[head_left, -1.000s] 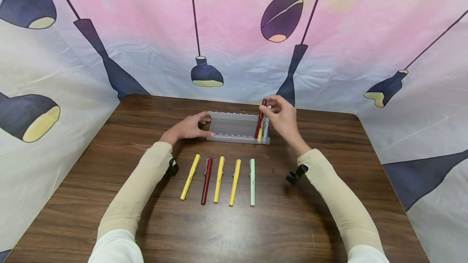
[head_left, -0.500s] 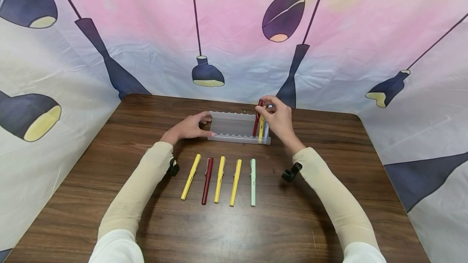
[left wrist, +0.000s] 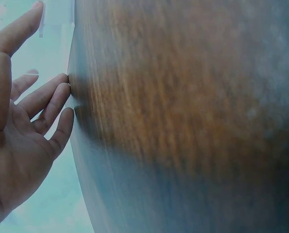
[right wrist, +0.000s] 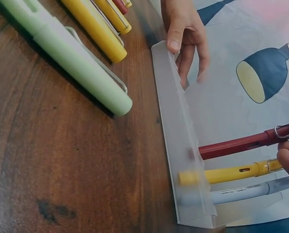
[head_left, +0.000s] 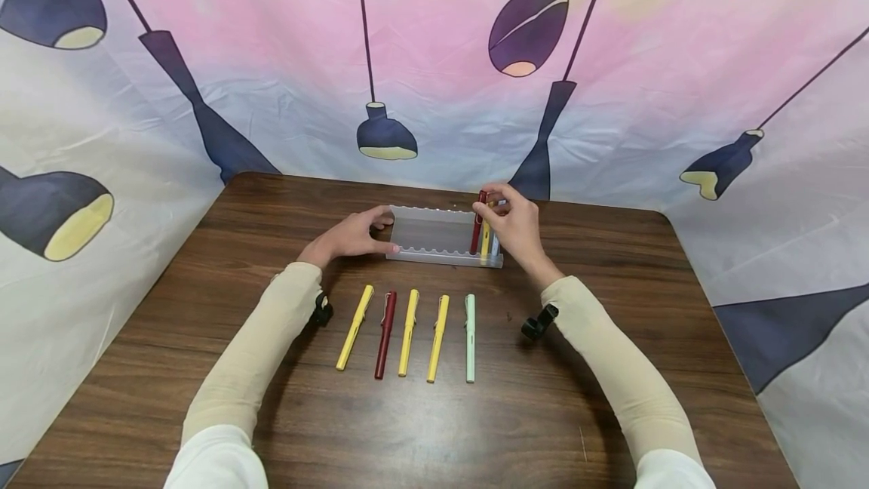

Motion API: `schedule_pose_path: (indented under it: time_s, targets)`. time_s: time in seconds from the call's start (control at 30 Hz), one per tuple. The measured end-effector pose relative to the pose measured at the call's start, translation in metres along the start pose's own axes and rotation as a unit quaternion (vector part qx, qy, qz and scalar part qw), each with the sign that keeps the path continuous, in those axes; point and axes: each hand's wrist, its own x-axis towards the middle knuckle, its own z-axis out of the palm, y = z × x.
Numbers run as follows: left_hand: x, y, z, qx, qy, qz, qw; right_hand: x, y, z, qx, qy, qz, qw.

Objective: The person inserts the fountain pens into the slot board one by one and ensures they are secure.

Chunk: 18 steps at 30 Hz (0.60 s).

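A clear plastic pen rack [head_left: 431,234] with notched edges stands near the table's back. My left hand [head_left: 346,238] holds its left end, thumb at the front lip and fingers toward the back. The right hand [head_left: 519,226] pinches a dark red fountain pen [head_left: 476,238] near its clip end. That pen leans in the rack, its lower end by the front lip in the right wrist view. Beside it rest a yellow fountain pen [right wrist: 227,173] and a pale blue one [right wrist: 241,192]. In the left wrist view the left hand's fingertips [left wrist: 62,80] reach the table surface.
In front of the rack, on the wooden table [head_left: 543,413], lie yellow pens [head_left: 406,334], another dark red pen [head_left: 385,334] and a light green pen [head_left: 470,338], spaced in a row. A printed cloth backdrop [head_left: 285,112] rises behind the table.
The right hand has shifted slightly left and then down with the dark red pen, which now stands more upright and lower in the rack. The left hand has stayed at the rack's end.
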Motion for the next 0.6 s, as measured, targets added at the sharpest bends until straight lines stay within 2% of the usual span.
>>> schedule_pose_path:
  time_s: [0.43,0.6]
  targets:
    - [0.0000,0.0003,0.0002,0.002,0.001,0.001,1.0000,-0.0041,0.0029,0.0030,-0.014,-0.012,0.004,1.000]
    - [-0.0003,-0.0004,0.0006,0.003,0.001,0.001,1.0000,-0.0034,0.0008,0.0012,-0.027,-0.007,-0.011,1.000]
